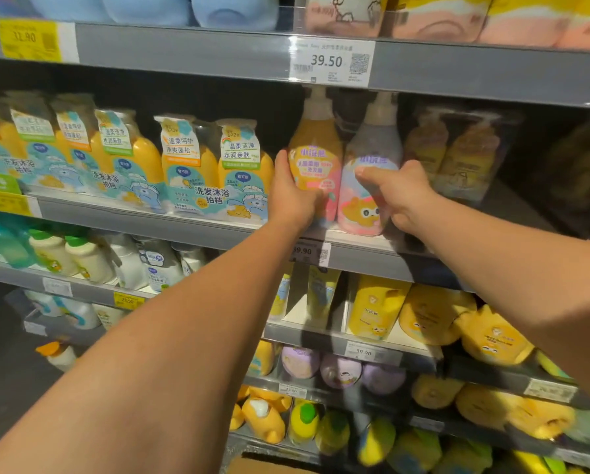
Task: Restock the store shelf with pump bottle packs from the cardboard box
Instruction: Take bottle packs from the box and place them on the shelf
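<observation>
two bare forearms reach up from 7 and 4 o'clock toward the middle of the view. at 6 o'clock, on the very bottom edge, a sliver of brown cardboard shows. above it, from 5 round to 3 o'clock, the lower racks carry yellow bottles with green caps, lilac bottles and yellow pouches.

just past centre, toward 1 o'clock, the pump bottle pack stands upright with its base on the shelf, close to the front edge. it has an orange bottle on the left and a lilac-and-pink one on the right, pumps up. the left grip is closed on the pack and clasps the orange bottle's left side, thumb pointing up. the right grip is closed on it too, with the thumb laid across the lilac bottle's front and the fingers curled round its right side. a price tag ending in 9.90 sits on the shelf edge below the pack.

on the same shelf, from 9 to 11 o'clock, blue-and-yellow twin packs stand in a row, the nearest just beside the left grip. at 2 o'clock, further back in shadow, clear-wrapped packs stand near the right grip. at 12 o'clock the edge of the shelf above bears a white tag reading 39.50, with blurred soft packs on top.
</observation>
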{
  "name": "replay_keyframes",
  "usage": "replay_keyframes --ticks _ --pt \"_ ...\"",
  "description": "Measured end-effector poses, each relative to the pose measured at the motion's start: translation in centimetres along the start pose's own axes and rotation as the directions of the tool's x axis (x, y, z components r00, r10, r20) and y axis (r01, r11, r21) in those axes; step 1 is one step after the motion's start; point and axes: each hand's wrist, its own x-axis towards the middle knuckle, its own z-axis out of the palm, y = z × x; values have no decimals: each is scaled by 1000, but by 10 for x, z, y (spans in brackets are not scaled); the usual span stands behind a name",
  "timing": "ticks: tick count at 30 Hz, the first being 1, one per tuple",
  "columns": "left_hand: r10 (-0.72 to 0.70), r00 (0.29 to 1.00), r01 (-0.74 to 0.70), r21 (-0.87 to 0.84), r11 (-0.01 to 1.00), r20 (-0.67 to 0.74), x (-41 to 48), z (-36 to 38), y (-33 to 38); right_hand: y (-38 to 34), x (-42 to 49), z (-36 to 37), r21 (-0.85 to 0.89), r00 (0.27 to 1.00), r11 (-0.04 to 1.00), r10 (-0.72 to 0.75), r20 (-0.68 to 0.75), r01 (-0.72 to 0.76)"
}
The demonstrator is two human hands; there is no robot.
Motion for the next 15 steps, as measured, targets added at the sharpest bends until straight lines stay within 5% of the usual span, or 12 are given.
replay_keyframes --ticks 6,15 --pt "-47 999 49 109 993 -27 -16 11 7 14 -12 15 -64 993 998 -25 -117 18" --pt "-151 981 116 -253 960 -123 -53 24 22 42 -34 39 253 977 965 -18 -210 73"
